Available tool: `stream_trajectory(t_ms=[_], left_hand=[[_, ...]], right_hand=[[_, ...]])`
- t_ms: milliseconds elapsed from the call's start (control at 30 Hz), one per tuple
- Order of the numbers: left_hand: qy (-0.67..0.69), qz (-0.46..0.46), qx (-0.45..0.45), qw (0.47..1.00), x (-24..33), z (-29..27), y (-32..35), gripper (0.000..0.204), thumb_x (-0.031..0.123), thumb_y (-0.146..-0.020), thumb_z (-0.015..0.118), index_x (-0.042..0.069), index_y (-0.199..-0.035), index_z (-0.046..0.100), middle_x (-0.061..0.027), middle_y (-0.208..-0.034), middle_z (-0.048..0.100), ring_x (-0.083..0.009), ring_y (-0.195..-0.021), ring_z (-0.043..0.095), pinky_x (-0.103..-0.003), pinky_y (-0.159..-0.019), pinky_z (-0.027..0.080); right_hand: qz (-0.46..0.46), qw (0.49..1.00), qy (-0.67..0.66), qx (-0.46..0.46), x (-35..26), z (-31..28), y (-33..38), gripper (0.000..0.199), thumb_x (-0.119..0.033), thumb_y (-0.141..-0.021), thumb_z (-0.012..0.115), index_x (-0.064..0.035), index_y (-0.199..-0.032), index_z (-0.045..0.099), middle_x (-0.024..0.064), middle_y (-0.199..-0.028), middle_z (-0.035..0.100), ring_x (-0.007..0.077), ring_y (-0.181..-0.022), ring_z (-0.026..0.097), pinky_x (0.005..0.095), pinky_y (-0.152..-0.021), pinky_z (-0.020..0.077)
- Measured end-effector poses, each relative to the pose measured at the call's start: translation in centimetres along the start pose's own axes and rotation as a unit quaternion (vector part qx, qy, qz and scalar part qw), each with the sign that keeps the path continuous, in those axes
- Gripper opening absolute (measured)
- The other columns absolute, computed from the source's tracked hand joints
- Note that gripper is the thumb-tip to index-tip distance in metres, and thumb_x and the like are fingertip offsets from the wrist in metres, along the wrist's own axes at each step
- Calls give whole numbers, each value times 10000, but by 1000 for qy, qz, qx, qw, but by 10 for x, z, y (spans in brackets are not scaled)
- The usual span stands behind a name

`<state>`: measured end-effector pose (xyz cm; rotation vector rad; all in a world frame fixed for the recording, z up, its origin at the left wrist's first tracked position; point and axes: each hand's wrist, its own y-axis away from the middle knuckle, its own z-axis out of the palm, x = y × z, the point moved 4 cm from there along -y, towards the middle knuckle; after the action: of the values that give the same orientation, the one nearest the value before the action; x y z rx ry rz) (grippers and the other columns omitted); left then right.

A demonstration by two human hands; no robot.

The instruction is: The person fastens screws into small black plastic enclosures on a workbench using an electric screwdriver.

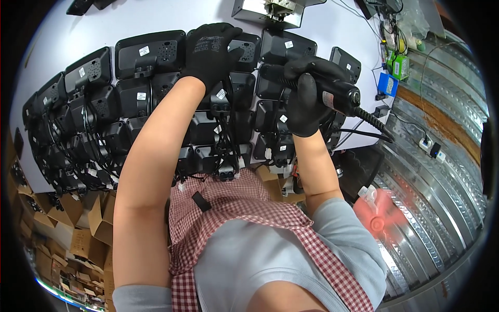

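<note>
Both my hands wear black gloves. My left hand (210, 52) lies over the far row of black display units, its fingers curled over the edge of one display unit (248, 51) and its thumb on the unit's back. What the fingertips touch is hidden. My right hand (307, 96) is closed around a black corded electric screwdriver (335, 98). The tool lies nearly level, its narrow end pointing left above the units and its ribbed cord leaving on the right. Several more display units (150, 51) lie in rows, backs up, with small white labels, mounts and bundled black cables.
The units cover much of a white table (171, 15). At the far edge stands a metal fixture (270, 11). Green (398, 65) and blue boxes (387, 83) sit at the right. Cardboard boxes (88, 244) stand lower left; a red fan (378, 216) is lower right.
</note>
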<state>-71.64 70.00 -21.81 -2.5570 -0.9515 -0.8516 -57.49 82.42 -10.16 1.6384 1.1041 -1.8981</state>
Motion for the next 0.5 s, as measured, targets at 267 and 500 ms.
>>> stream_trajectory(t_ms=[267,500], left_hand=[[-12,2,10,1000,1,0,-4,435,392,-839,745,221,-1235,694,-44,-1253,681,-288,-1205,613,-490,-1060,432],[-15,18,38,999,0,1,1,453,372,-820,747,199,-1236,706,-67,-1237,683,-304,-1189,615,-488,-1049,440]], right_hand=[[32,992,85,-83,20,7,7,136,32,-831,665,-21,-946,615,112,-859,705,192,-744,678,317,-699,561],[-8,990,105,-91,21,19,-2,191,56,-723,737,-54,-858,662,99,-843,718,200,-750,703,320,-697,558]])
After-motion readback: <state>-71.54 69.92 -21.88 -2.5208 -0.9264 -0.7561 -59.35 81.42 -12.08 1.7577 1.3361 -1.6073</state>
